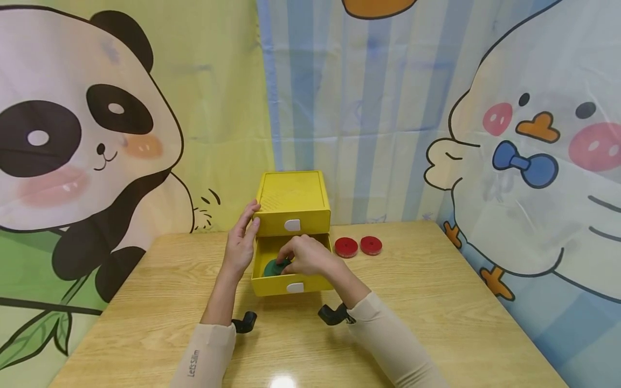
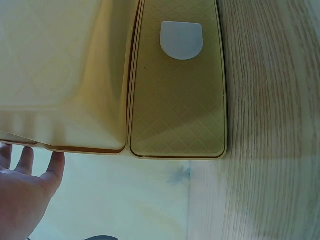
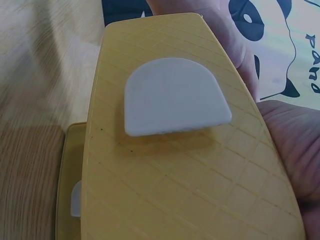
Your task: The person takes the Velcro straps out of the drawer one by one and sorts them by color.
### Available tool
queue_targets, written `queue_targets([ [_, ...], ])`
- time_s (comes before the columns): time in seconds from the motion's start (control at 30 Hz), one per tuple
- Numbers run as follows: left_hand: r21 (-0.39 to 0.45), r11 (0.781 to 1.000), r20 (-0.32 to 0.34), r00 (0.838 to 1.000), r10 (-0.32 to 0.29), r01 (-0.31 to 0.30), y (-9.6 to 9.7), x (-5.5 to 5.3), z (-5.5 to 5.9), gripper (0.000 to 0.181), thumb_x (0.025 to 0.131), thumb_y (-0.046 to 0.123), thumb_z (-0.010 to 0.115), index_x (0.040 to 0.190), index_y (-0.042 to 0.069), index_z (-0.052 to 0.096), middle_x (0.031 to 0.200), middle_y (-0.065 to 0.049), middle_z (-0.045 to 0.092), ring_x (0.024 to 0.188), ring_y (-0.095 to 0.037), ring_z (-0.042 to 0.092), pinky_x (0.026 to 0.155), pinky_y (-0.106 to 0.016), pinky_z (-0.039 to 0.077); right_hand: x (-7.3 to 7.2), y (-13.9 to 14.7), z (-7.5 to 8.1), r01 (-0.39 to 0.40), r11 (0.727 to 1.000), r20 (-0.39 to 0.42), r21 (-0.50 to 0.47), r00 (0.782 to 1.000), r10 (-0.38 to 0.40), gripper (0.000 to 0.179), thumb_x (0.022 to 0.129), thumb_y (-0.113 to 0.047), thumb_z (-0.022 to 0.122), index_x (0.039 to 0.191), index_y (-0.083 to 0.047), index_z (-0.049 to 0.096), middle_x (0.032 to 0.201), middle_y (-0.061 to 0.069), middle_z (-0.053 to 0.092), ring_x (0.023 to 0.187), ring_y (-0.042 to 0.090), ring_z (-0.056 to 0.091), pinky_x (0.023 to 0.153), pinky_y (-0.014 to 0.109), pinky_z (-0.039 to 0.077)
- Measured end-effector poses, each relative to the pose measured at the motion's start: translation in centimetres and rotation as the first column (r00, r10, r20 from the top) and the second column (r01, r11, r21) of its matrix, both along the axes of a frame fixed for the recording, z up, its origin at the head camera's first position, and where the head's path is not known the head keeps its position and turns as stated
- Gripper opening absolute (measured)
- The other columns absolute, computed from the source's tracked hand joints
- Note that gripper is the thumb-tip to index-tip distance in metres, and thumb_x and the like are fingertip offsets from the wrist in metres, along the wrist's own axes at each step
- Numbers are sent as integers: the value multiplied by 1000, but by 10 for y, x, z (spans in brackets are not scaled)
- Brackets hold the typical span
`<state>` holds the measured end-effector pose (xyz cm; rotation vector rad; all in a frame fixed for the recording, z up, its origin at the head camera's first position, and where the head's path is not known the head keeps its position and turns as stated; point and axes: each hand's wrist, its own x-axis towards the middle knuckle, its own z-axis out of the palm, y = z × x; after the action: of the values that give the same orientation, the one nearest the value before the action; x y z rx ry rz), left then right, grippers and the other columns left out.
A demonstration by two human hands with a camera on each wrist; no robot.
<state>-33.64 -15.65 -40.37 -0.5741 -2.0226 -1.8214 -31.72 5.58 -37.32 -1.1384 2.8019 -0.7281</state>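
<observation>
A yellow drawer cabinet (image 1: 293, 191) has one drawer (image 1: 292, 285) pulled out below a closed top drawer. My right hand (image 1: 310, 256) reaches into the open drawer, its fingers and thumb pinching a green round disc (image 1: 275, 268). My left hand (image 1: 240, 245) rests against the cabinet's left side near the front corner. In the left wrist view, its straight fingertips touch the yellow edge. The pulled-out drawer's front, with a white handle (image 3: 175, 100), fills much of the right wrist view and hides the disc there.
Two red round discs (image 1: 346, 247) lie on the wooden table (image 1: 417, 302) right of the cabinet. Beneath the open drawer is another closed drawer (image 2: 177, 110). Black wrist mounts (image 1: 333, 314) stick out from both wrists. Printed curtains (image 1: 315, 108) hang behind the table.
</observation>
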Motion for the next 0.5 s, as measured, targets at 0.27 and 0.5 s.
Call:
queue_targets([
  [0.27, 16, 1000, -3, 1000, -4, 4, 1, 0, 0, 42, 112, 31, 49, 152, 19, 53, 169, 5, 33, 159, -14, 23, 129, -51, 21, 3, 2, 1, 13, 999, -38, -36, 999, -14, 16, 87, -24, 87, 100, -16, 83, 98, -5, 80, 92, 16, 73, 76, 22, 56],
  [0.5, 19, 1000, 11, 1000, -11, 10, 0, 1, 0, 44, 111, 34, 49, 152, 20, 52, 170, 8, 32, 159, -14, 22, 129, -51, 23, 5, 5, 1, 20, 997, -72, -75, 997, -26, 17, 88, -22, 86, 102, -13, 83, 100, -3, 80, 94, 17, 75, 78, 22, 57],
])
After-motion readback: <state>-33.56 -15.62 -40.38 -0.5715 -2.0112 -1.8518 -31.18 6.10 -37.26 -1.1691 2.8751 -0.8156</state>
